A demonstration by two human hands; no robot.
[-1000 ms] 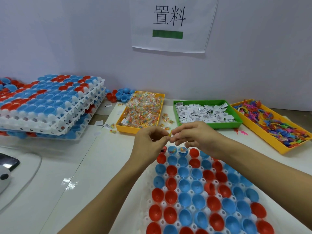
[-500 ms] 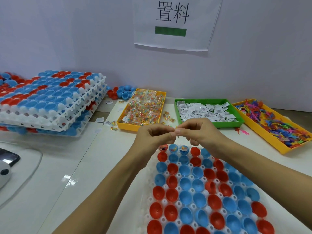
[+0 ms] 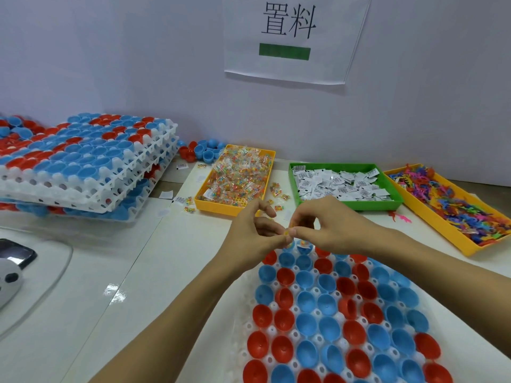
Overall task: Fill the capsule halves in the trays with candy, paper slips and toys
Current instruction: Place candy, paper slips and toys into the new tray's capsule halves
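A white tray [image 3: 243, 322] of red and blue capsule halves lies in front of me. My left hand [image 3: 254, 233] and my right hand [image 3: 329, 228] meet above its far edge, both pinching a small wrapped candy [image 3: 287, 233] between their fingertips. Just below the hands, a far-row blue half [image 3: 304, 246] holds a candy. Behind them stand a yellow bin of wrapped candy [image 3: 235, 178], a green bin of paper slips [image 3: 343, 183] and a yellow bin of colourful toys [image 3: 453, 205].
A stack of white trays with capsule halves [image 3: 83, 161] sits at the left. Loose capsule halves [image 3: 204, 152] lie by the wall. Stray candies [image 3: 278, 190] and slips dot the table. A phone [image 3: 13, 254] and a white object [image 3: 8, 283] lie at the far left.
Both hands have come together over the tray's far edge, and their fingertips now meet on one candy. The camera has tilted slightly.
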